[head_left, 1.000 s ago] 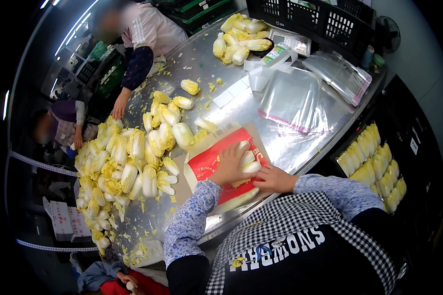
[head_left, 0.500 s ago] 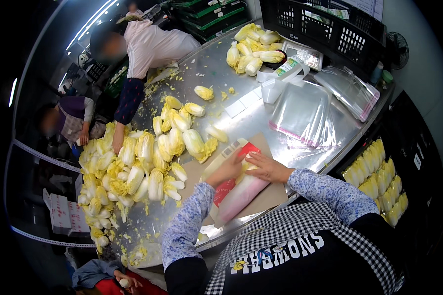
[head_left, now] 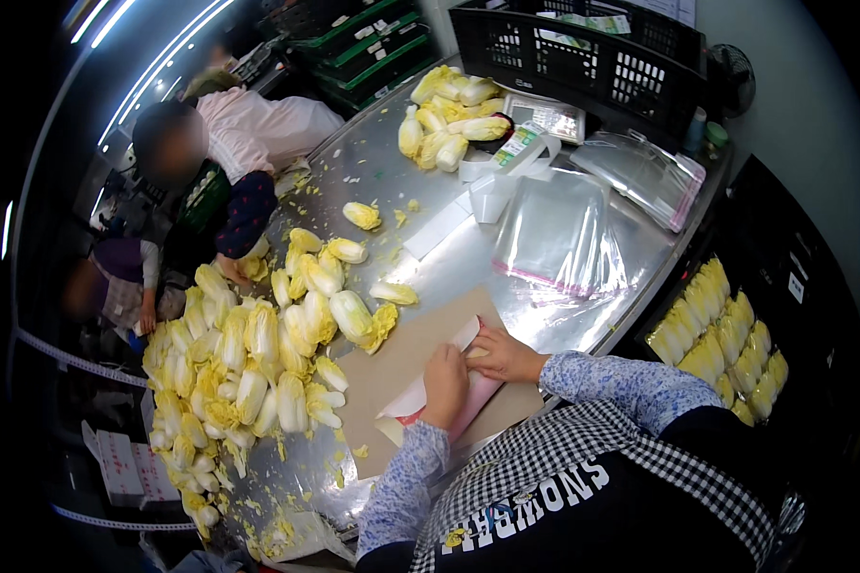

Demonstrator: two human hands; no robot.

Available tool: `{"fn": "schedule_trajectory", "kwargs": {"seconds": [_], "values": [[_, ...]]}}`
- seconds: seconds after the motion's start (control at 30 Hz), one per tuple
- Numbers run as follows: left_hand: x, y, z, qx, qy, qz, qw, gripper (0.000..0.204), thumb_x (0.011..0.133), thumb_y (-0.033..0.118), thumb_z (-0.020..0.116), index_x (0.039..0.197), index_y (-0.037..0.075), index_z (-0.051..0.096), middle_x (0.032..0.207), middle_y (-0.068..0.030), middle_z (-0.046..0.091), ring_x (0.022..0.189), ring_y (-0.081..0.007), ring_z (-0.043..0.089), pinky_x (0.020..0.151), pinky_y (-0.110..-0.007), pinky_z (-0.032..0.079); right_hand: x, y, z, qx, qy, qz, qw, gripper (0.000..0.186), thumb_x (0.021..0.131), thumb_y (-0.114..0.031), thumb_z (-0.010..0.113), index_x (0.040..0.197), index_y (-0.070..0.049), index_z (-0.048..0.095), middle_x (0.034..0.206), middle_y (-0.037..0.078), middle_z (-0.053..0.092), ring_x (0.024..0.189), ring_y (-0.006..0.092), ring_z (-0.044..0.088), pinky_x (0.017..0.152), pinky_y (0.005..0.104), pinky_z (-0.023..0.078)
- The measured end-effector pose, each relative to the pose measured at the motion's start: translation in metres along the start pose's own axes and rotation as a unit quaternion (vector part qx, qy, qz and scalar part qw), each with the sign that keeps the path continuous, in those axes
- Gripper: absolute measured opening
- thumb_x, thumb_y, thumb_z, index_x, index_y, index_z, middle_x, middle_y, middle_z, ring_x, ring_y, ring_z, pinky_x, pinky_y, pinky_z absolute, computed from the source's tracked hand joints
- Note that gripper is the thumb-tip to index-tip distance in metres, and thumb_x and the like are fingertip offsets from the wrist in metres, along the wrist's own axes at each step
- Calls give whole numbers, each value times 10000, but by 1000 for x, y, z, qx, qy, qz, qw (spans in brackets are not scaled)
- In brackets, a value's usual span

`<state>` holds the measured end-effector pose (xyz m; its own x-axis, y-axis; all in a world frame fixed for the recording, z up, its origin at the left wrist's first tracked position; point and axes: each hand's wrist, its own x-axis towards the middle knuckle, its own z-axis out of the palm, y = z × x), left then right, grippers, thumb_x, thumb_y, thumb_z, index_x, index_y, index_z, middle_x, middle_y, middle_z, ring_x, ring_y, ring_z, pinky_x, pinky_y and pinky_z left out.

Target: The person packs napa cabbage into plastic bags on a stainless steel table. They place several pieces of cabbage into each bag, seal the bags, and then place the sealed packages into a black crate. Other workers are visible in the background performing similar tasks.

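Note:
My left hand (head_left: 444, 382) and my right hand (head_left: 502, 355) grip a pink and white paper sheet (head_left: 475, 402) rolled into a bundle; fingers of both are curled on it. Whatever is inside is almost wholly hidden. The bundle lies on brown paper (head_left: 365, 372) on the steel table. Just left of this is a big pile of pale yellow napa cabbage hearts (head_left: 253, 392). Clear plastic bags (head_left: 549, 229) lie flat beyond my hands.
Co-workers (head_left: 258, 134) (head_left: 124, 286) stand along the left side. Black crate (head_left: 573, 57), scale (head_left: 545, 115), white strips (head_left: 430, 234) and more cabbages (head_left: 449, 115) are at the back. Packed cabbages (head_left: 717, 334) are right of the table.
The cabbage earlier visible under my left hand is now covered as the red printed paper is rolled over, pale side out. The co-worker's arm at upper left has shifted among the cabbages.

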<state>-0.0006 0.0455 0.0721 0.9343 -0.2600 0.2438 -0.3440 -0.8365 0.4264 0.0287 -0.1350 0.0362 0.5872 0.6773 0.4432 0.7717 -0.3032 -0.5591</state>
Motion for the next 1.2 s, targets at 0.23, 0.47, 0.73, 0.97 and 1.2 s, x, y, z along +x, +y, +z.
{"fn": "schedule_trajectory", "kwargs": {"seconds": [0.23,0.47,0.73,0.97,1.2], "values": [[-27,-2,14,32,60,95,993,195,823,65,599,1003,-7,582,1115,-168,562,1110,-363,519,950,-489,382,2,-18,-17,-64,123,-39,990,387,783,-133,635,1155,-70,554,1175,124,532,1196,328,452,1093,503,288],[-22,-12,12,-116,-77,-23,990,646,796,259,673,1301,-30,392,1322,-232,450,1342,-400,307,1069,-576,180,-3,3,3,-21,44,17,999,332,792,-95,595,1122,-60,572,1356,127,480,1307,278,395,1157,503,206],[-36,9,15,31,-52,65,996,819,726,395,742,1339,1,366,1462,-264,271,1333,-434,260,1023,-567,215,-5,3,4,14,56,30,998,275,762,-4,552,1032,-46,586,1324,102,522,1316,272,396,1170,480,205],[-32,2,11,-46,-9,39,998,656,679,361,796,1190,33,547,1362,-226,379,1243,-391,355,1025,-506,251,3,15,-15,30,26,25,999,276,781,-5,551,1054,-31,582,1278,132,542,1254,302,456,1109,455,303],[-34,3,15,-39,-7,30,999,673,636,354,841,1158,24,573,1372,-255,349,1275,-445,327,1029,-534,278,-33,129,-115,-165,196,266,929,274,774,-191,689,974,-26,600,1030,141,537,1024,310,496,908,389,423]]}}
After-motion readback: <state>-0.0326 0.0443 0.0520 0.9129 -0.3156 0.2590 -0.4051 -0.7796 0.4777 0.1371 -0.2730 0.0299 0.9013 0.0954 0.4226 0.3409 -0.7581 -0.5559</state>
